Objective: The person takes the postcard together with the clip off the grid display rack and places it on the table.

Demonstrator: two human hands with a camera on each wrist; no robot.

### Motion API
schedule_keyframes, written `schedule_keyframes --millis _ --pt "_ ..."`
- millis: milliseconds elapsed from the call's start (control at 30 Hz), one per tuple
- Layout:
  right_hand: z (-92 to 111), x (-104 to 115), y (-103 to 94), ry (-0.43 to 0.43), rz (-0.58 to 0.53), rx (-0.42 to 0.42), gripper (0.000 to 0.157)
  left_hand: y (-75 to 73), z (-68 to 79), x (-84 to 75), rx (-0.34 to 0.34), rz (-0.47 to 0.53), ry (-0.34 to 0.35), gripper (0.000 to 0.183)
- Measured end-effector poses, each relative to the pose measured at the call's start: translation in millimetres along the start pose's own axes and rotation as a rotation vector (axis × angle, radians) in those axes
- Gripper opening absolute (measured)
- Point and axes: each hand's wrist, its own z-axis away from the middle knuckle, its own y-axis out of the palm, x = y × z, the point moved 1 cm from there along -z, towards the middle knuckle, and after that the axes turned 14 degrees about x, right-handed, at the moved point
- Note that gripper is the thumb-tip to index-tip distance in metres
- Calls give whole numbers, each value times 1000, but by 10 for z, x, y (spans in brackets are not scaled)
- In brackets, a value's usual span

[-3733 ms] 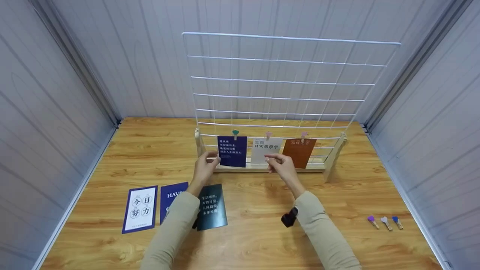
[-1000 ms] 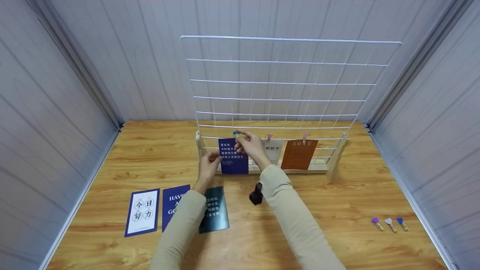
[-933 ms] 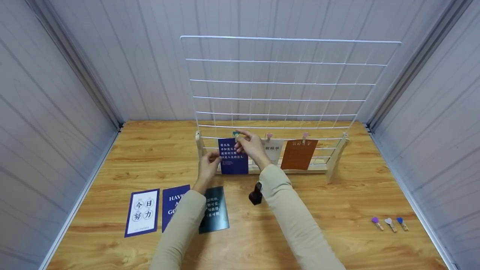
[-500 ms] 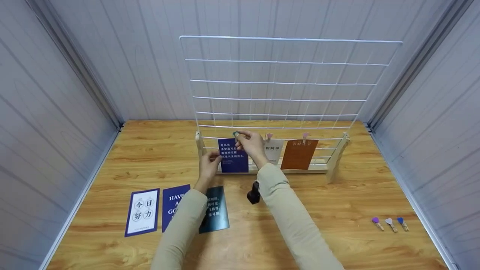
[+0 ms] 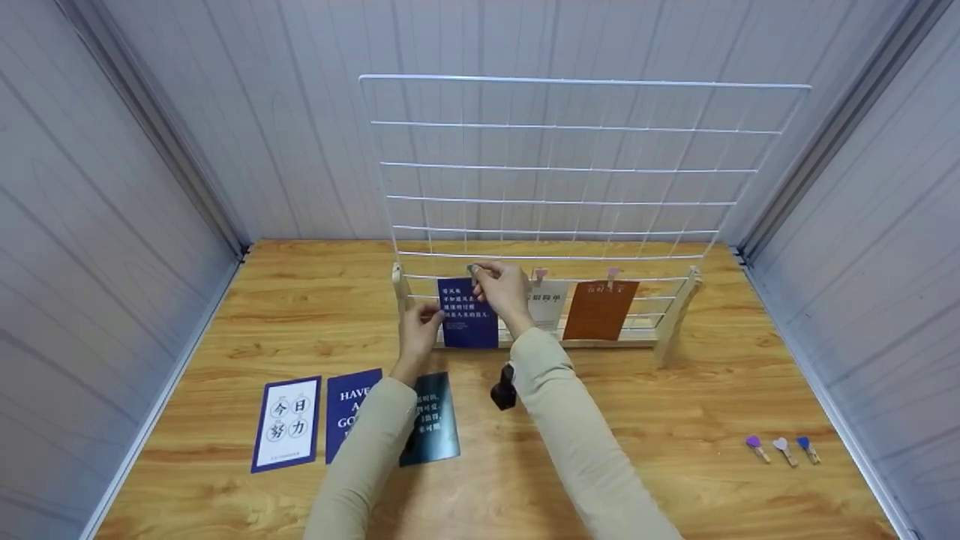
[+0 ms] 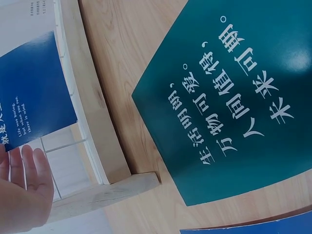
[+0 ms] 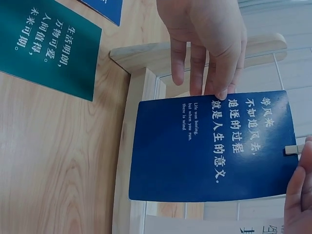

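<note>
A dark blue card (image 5: 469, 322) with white writing hangs at the left of the rack's lower rows. My left hand (image 5: 418, 326) pinches its left edge; in the right wrist view the thumb lies on the card's front and other fingers reach behind. At the card's top, my right hand (image 5: 504, 289) pinches a small clothespin (image 7: 291, 149) with a green head, mostly covered by the fingers. Beside it hang a white card (image 5: 547, 304), partly hidden by the right hand, and an orange-brown card (image 5: 600, 309), each under a pink heart clothespin.
A white wire grid (image 5: 570, 170) stands in a wooden base (image 5: 675, 315). On the table lie a white card with blue border (image 5: 286, 424), a blue card (image 5: 349, 401) and a dark green card (image 5: 431, 427), partly under the left sleeve. Three heart clothespins (image 5: 782, 450) lie at right.
Since the earliest frame my right hand has moved left from before the white card to the clothespin on the blue card. My left hand stays at that card's left edge.
</note>
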Motion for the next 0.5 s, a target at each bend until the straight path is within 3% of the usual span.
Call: schedule_keyframes --millis 267,500 --pt "-3 0 13 -32 147 -35 15 -24 13 4 1 -73 59 8" --pt "13 -15 6 -55 97 -63 16 -40 21 16 33 -85 52 8"
